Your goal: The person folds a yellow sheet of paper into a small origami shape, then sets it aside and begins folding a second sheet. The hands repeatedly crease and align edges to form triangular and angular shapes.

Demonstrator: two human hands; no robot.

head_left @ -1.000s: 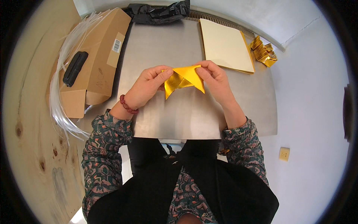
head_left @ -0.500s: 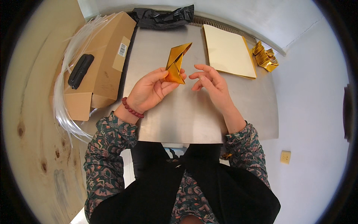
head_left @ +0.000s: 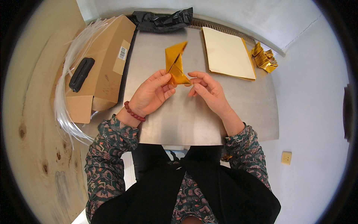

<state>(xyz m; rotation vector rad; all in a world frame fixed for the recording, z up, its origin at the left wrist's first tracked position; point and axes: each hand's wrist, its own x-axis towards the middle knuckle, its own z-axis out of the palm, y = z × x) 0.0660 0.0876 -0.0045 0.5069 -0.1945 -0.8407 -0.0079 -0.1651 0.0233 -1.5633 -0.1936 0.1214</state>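
A folded piece of shiny gold paper (head_left: 174,59), with slanting pointed ends and crossing creases, is held over the metal table (head_left: 179,119). My left hand (head_left: 151,89) grips its lower left edge between thumb and fingers; a dark red bead bracelet circles that wrist. At the paper's lower right point, my right hand (head_left: 209,91) pinches the tip between thumb and forefinger, its other fingers curled. The paper's underside and some of the left fingertips are hidden behind it.
To the left stands a cardboard box (head_left: 108,84) with clear plastic strands (head_left: 61,97) and a black object (head_left: 82,74) on it. A black plastic bag (head_left: 162,20) lies at the back. Cream-faced stacked sheets (head_left: 229,52) and folded gold pieces (head_left: 264,59) sit back right.
My right hand has moved left and closed on the paper's lower right point. The gold paper has turned slightly, showing more of its face.
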